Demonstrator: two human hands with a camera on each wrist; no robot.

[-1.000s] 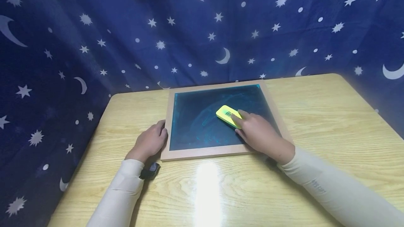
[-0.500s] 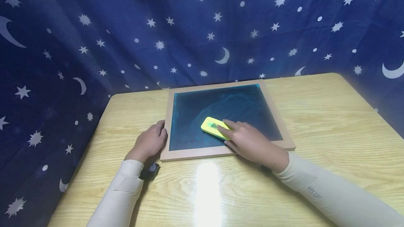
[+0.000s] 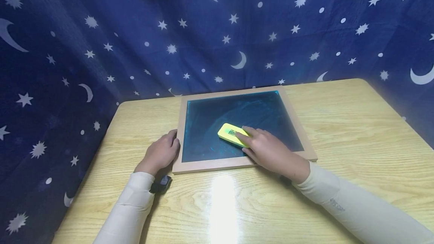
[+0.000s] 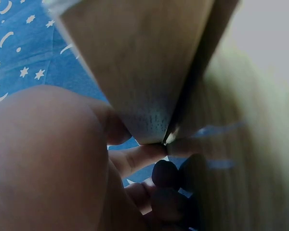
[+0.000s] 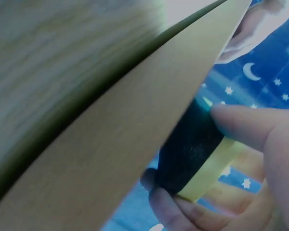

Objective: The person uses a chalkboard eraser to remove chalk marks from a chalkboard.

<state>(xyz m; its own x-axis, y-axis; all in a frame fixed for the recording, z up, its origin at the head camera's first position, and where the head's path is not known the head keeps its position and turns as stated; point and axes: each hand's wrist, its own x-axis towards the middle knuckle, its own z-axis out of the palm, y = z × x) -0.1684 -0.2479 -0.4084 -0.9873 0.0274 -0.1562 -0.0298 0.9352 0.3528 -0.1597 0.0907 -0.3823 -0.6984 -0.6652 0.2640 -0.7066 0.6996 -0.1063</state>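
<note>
A wood-framed chalkboard [image 3: 203, 123] with a dark surface lies on the table, faint bluish chalk marks and smears across it. My right hand [image 3: 269, 150] grips a yellow eraser [image 3: 228, 131] with printing on top, held low over the board's lower middle. In the right wrist view the eraser's dark side [image 5: 192, 149] shows between thumb and fingers. At the board's left edge, my left hand [image 3: 161, 151] holds the frame, its thumb and fingers around the wooden edge [image 4: 144, 96] in the left wrist view.
The light wood-grain table [image 3: 325, 206] carries a bright glare streak in front of the board. A dark blue curtain [image 3: 190, 22] with moons and stars hangs behind and to the left. A black strap device [image 3: 161, 185] sits on the left wrist.
My right hand has carried the eraser left and toward me across the board, then slightly back. Some chalk marks near the middle look fainter. The left hand stays in place.
</note>
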